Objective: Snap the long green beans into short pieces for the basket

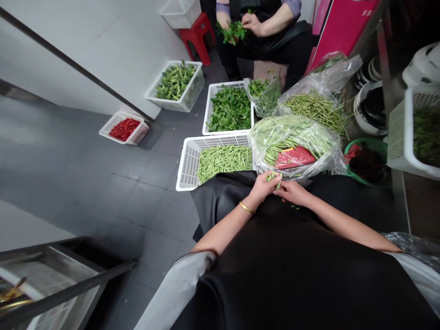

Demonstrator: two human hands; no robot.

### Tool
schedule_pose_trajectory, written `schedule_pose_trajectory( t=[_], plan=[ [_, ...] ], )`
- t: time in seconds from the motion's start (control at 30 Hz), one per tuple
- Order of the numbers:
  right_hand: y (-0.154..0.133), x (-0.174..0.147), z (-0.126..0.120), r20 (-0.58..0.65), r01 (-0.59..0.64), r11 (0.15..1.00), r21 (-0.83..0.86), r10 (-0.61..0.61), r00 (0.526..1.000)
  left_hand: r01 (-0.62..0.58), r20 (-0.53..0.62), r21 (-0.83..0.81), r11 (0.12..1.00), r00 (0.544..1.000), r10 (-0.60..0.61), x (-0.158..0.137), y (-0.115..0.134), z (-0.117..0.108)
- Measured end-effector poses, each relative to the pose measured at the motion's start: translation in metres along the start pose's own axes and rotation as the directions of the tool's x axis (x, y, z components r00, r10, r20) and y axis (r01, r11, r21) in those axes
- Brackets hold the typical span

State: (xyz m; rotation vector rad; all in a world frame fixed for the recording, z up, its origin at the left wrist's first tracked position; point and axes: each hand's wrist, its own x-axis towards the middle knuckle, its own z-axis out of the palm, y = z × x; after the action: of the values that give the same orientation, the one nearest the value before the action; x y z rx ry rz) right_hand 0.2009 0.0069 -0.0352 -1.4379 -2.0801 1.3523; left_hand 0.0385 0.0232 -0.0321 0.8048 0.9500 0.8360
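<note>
My left hand (264, 187) is closed round a few pieces of green bean (270, 176) above my lap. Close against it, my right hand (290, 191) pinches the lower end of a green bean that sticks out of the left one. Small green bits (294, 207) lie on my black apron (295, 256). In front of my hands is a clear plastic bag (292, 126) of long green beans, with a red packet (294, 157) inside. Left of it, a white basket (189, 160) holds many snapped bean pieces (225, 160), partly hidden by the apron.
Beyond stand a white basket of leafy greens (229, 110), one of green chunks (176, 81) and one of red peppers (124, 129). Opposite, a person's hands (252, 24) hold leafy stems. A green basin (369, 162) and a shelf (398, 197) are on the right.
</note>
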Motion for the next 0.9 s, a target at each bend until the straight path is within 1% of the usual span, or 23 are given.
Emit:
schedule_pose_trajectory(
  t=[0.03, 0.07, 0.1, 0.13, 0.2, 0.27, 0.3, 0.37, 0.43, 0.47, 0.5, 0.53, 0.57, 0.6, 0.63, 0.67, 0.7, 0.73, 0.77, 0.8, 0.83, 0.87, 0.9],
  plan=[
    [-0.002, -0.002, -0.002, 0.051, 0.010, 0.999, 0.043, -0.012, 0.999, -0.004, 0.032, 0.044, 0.999, 0.999, 0.002, 0.001, 0.000, -0.001],
    [-0.004, -0.004, -0.006, 0.076, 0.007, 0.996, 0.094, -0.015, 0.997, -0.001, 0.054, 0.083, 0.997, 0.999, -0.004, 0.002, 0.001, -0.002],
    [-0.005, -0.006, -0.012, 0.071, -0.004, 0.987, 0.160, -0.007, 0.997, 0.008, 0.068, 0.110, 0.994, 0.998, -0.015, 0.002, 0.002, -0.003],
    [-0.006, -0.007, -0.019, 0.037, -0.019, 0.971, 0.237, 0.010, 0.999, 0.022, 0.081, 0.129, 0.991, 0.996, -0.033, 0.003, 0.003, -0.004],
    [-0.006, -0.008, -0.033, -0.071, -0.036, 0.930, 0.367, 0.066, 0.995, 0.049, 0.114, 0.151, 0.987, 0.991, -0.066, 0.004, 0.005, -0.006],
    [-0.006, -0.007, -0.043, -0.130, -0.023, 0.920, 0.392, 0.080, 0.988, 0.068, 0.145, 0.168, 0.983, 0.985, -0.093, 0.004, 0.007, -0.008],
    [-0.007, -0.005, -0.045, -0.128, -0.013, 0.928, 0.373, 0.066, 0.990, 0.081, 0.152, 0.173, 0.982, 0.982, -0.108, 0.005, 0.008, -0.008],
    [-0.007, -0.001, -0.047, -0.082, 0.009, 0.943, 0.334, 0.019, 0.996, 0.127, 0.169, 0.165, 0.978, 0.973, -0.155, 0.006, 0.008, -0.010],
    [-0.007, 0.005, -0.044, -0.040, 0.054, 0.958, 0.281, -0.044, 0.998, 0.212, 0.205, 0.113, 0.971, 0.951, -0.231, 0.007, 0.005, -0.011],
    [-0.007, 0.007, -0.042, -0.051, 0.096, 0.970, 0.223, -0.087, 0.995, 0.263, 0.230, 0.072, 0.962, 0.934, -0.273, 0.008, 0.003, -0.012],
    [-0.007, 0.009, -0.039, -0.096, 0.149, 0.980, 0.134, -0.137, 0.986, 0.314, 0.256, 0.020, 0.949, 0.916, -0.308, 0.010, 0.000, -0.012],
    [-0.007, 0.011, -0.037, -0.165, 0.199, 0.980, 0.018, -0.193, 0.967, 0.362, 0.280, -0.040, 0.931, 0.899, -0.337, 0.011, -0.003, -0.011],
    [-0.006, 0.011, -0.035, -0.236, 0.232, 0.967, -0.107, -0.251, 0.939, 0.399, 0.296, -0.104, 0.911, 0.887, -0.354, 0.014, -0.006, -0.011],
    [-0.005, 0.011, -0.034, -0.286, 0.242, 0.946, -0.215, -0.298, 0.911, 0.419, 0.297, -0.169, 0.892, 0.885, -0.359, 0.017, -0.008, -0.012],
    [-0.003, 0.010, -0.034, -0.297, 0.239, 0.927, -0.288, -0.323, 0.898, 0.419, 0.280, -0.234, 0.877, 0.893, -0.352, 0.020, -0.009, -0.013],
    [0.001, 0.010, -0.036, -0.244, 0.241, 0.918, -0.316, -0.324, 0.914, 0.401, 0.248, -0.298, 0.866, 0.909, -0.335, 0.023, -0.009, -0.014],
    [0.006, 0.010, -0.040, -0.122, 0.246, 0.919, -0.308, -0.294, 0.948, 0.370, 0.212, -0.353, 0.859, 0.926, -0.312, 0.026, -0.007, -0.016],
    [0.012, 0.013, -0.045, 0.046, 0.236, 0.930, -0.283, -0.233, 0.971, 0.335, 0.183, -0.397, 0.855, 0.941, -0.283, 0.029, -0.005, -0.019],
    [0.019, 0.018, -0.051, 0.202, 0.195, 0.941, -0.275, -0.142, 0.969, 0.303, 0.171, -0.431, 0.850, 0.952, -0.252, 0.031, -0.003, -0.022],
    [0.028, 0.027, -0.058, 0.291, 0.123, 0.942, -0.311, -0.028, 0.956, 0.284, 0.181, -0.453, 0.845, 0.958, -0.224, 0.033, 0.000, -0.024],
    [0.037, 0.039, -0.065, 0.306, 0.035, 0.923, -0.384, 0.092, 0.947, 0.278, 0.208, -0.463, 0.842, 0.957, -0.202, 0.034, 0.002, -0.026],
    [0.046, 0.055, -0.071, 0.181, -0.088, 0.866, -0.492, 0.200, 0.963, 0.284, 0.244, -0.460, 0.841, 0.951, -0.188, 0.033, 0.004, -0.027],
    [0.054, 0.073, -0.075, -0.016, -0.211, 0.787, -0.580, 0.248, 0.969, 0.296, 0.279, -0.448, 0.844, 0.943, -0.182, 0.033, 0.004, -0.027]
  ],
)
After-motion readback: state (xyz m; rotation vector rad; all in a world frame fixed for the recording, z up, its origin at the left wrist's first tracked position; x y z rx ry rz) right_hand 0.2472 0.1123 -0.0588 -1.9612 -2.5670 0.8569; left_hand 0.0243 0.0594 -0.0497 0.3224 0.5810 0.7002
